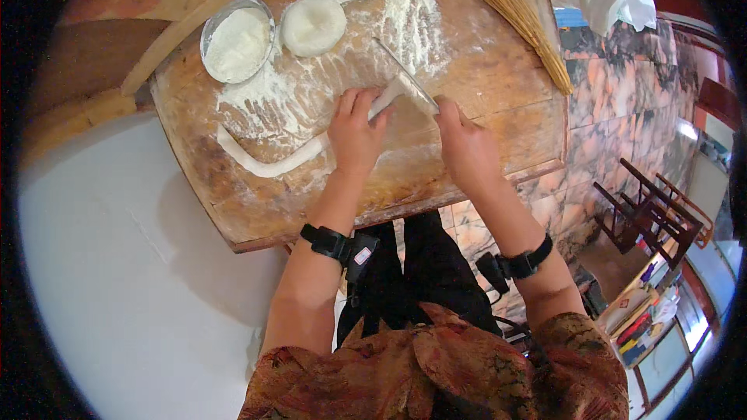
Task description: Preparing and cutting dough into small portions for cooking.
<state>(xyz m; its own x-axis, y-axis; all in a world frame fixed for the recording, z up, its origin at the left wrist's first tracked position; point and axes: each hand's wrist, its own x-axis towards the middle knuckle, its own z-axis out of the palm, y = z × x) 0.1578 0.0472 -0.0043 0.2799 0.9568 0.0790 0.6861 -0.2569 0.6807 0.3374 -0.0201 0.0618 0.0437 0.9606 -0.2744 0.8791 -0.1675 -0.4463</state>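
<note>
A long rope of white dough [271,168] lies across the floured wooden table [513,140], its left end curving upward. My left hand [357,125] rests over the rope near its right part, with thumb and fingers around the dough. My right hand [467,143] grips the handle end of a knife [402,66], hiding most of the handle. The metal blade points up and left, at the right end of the dough. Whether the edge touches the dough I cannot tell.
At the table's far left stands a metal bowl [238,44] of white flour. Beside it is a round floured dough piece [313,24]. Loose flour [411,17] covers the far side. A straw whisk broom [513,11] lies along the right edge. Dark wooden stools [648,210] stand farther right.
</note>
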